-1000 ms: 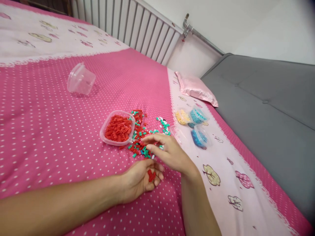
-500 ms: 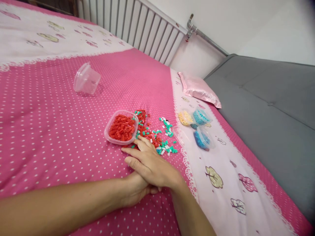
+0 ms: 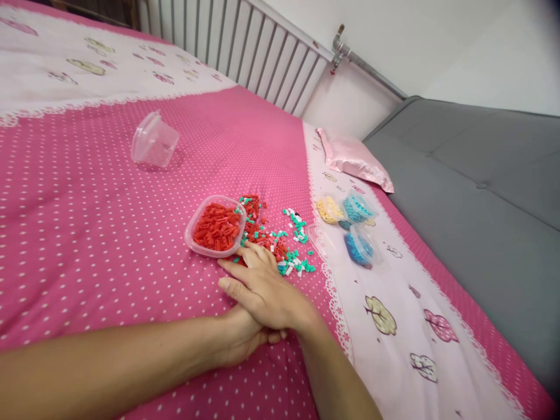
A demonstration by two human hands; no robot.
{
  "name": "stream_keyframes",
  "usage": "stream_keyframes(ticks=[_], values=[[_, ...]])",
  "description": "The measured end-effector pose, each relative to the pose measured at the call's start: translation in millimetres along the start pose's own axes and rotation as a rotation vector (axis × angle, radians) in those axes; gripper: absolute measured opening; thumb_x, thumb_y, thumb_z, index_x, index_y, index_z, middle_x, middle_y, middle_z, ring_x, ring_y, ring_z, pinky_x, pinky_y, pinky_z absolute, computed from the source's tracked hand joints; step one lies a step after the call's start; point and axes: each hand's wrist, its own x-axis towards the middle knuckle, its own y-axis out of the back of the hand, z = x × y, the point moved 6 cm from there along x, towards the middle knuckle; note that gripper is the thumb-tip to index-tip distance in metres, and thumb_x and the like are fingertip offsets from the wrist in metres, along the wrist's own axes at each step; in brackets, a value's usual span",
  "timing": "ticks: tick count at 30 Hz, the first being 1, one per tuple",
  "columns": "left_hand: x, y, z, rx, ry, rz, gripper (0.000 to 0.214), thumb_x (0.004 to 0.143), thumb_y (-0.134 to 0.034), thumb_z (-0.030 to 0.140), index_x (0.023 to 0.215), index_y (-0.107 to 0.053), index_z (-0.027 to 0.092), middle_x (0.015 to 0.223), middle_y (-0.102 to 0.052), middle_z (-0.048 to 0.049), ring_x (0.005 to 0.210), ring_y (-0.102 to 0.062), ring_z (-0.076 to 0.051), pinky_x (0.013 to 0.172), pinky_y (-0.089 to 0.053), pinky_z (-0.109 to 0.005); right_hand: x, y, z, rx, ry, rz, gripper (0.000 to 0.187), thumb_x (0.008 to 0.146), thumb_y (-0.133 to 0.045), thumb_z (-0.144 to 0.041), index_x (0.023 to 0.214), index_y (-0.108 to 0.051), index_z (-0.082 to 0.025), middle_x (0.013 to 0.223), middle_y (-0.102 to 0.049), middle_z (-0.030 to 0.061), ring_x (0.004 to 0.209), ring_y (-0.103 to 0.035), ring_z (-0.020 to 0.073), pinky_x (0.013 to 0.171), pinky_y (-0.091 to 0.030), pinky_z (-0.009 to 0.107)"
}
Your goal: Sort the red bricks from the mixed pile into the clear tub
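My right hand lies across my left hand, palm down, with its fingers stretched out and spread. Its fingertips touch the near edge of a loose heap of small red building bricks, mixed with green and white ones. Just left of those fingertips stands a clear plastic tub filled with red bricks. My left hand rests under the right one on the pink sheet; a few bent fingertips show, and the rest is covered.
An empty clear container lies tipped on the bed at the back left. To the right sit tubs of yellow bricks, light blue bricks and darker blue bricks. A clear lid lies near them. Beyond is a pink pillow.
My right hand has shifted very slightly, its thumb moving a little up and left. The tubs and the heap look the same.
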Motion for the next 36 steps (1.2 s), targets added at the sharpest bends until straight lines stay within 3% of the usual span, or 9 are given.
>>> stream_keyframes(ticks=[6,9,13,17,20,24,29,36], values=[[-1,2.7,-2,-0.1,0.011,0.052,0.044,0.086,-0.021,0.002,0.09,-0.061,0.022,0.073,-0.056,0.0038,0.08,-0.059,-0.01,0.073,-0.043,-0.024,-3,7,-9,-0.04,-0.028,0.084,0.038,0.092,-0.035,-0.043,0.109,-0.062,-0.022,0.124,-0.051,0.0078,0.122,-0.033,0.0257,0.106,-0.018,0.052],[-4,-7.4,4,-0.071,0.001,0.001,0.038,0.086,-0.026,0.006,0.092,-0.06,0.022,0.07,-0.054,0.004,0.074,-0.057,-0.009,0.067,-0.042,-0.021,-7,15,-8,-0.033,-0.019,0.087,0.037,0.092,-0.037,-0.042,0.11,-0.062,-0.022,0.126,-0.051,0.0074,0.124,-0.032,0.025,0.106,-0.02,0.05],[4,-13.1,7,-0.001,-0.002,-0.099,0.018,0.085,-0.041,0.021,0.082,-0.057,0.016,0.066,-0.054,0.0011,0.053,-0.049,-0.008,0.05,-0.036,-0.018,-23,41,2,0.037,-0.042,0.082,0.038,0.093,-0.035,-0.04,0.119,-0.058,-0.025,0.131,-0.049,0.0056,0.128,-0.03,0.0232,0.108,-0.02,0.05],[17,-7.4,0,-0.073,0.101,-0.167,0.03,0.087,-0.038,0.031,0.071,-0.055,0.013,0.063,-0.055,-0.0036,0.054,-0.05,-0.008,0.049,-0.035,-0.018,-46,75,7,0.144,-0.006,0.073,0.036,0.095,-0.031,-0.034,0.12,-0.057,-0.032,0.128,-0.053,0.0013,0.125,-0.038,0.02,0.107,-0.027,0.047],[18,-5.9,0,-0.119,0.112,-0.185,0.03,0.087,-0.04,0.034,0.072,-0.056,0.014,0.062,-0.056,-0.0036,0.051,-0.05,-0.009,0.047,-0.034,-0.017,-59,86,3,0.168,0.04,-0.025,0.035,0.094,-0.033,-0.034,0.119,-0.057,-0.034,0.123,-0.057,0.0005,0.123,-0.043,0.0194,0.104,-0.033,0.043],[14,-7.2,4,-0.105,0.127,-0.157,0.031,0.087,-0.038,0.036,0.073,-0.056,0.014,0.06,-0.055,-0.0032,0.045,-0.048,-0.008,0.039,-0.026,-0.015,-64,85,4,0.179,0.047,-0.116,0.031,0.093,-0.037,-0.033,0.114,-0.06,-0.034,0.115,-0.061,-0.0001,0.117,-0.048,0.0184,0.101,-0.036,0.039],[11,-8.2,4,-0.011,0.175,-0.155,0.035,0.088,-0.033,0.031,0.066,-0.053,0.012,0.052,-0.049,-0.0008,0.034,-0.035,-0.003,0.034,-0.008,-0.015,-46,77,34,0.164,-0.142,0.055,0.023,0.089,-0.047,-0.027,0.104,-0.064,-0.026,0.103,-0.065,0.003,0.097,-0.058,0.0181,0.086,-0.044,0.035],[11,-9.4,3,0.05,0.151,-0.184,0.033,0.086,-0.032,0.028,0.064,-0.051,0.013,0.051,-0.046,0.0008,0.032,-0.03,-0.003,0.034,-0.007,-0.017,-11,40,77,0.098,-0.263,0.258,0.027,0.071,-0.064,-0.015,0.098,-0.066,-0.019,0.093,-0.06,0.0057,0.073,-0.055,0.0151,0.073,-0.046,0.032]])
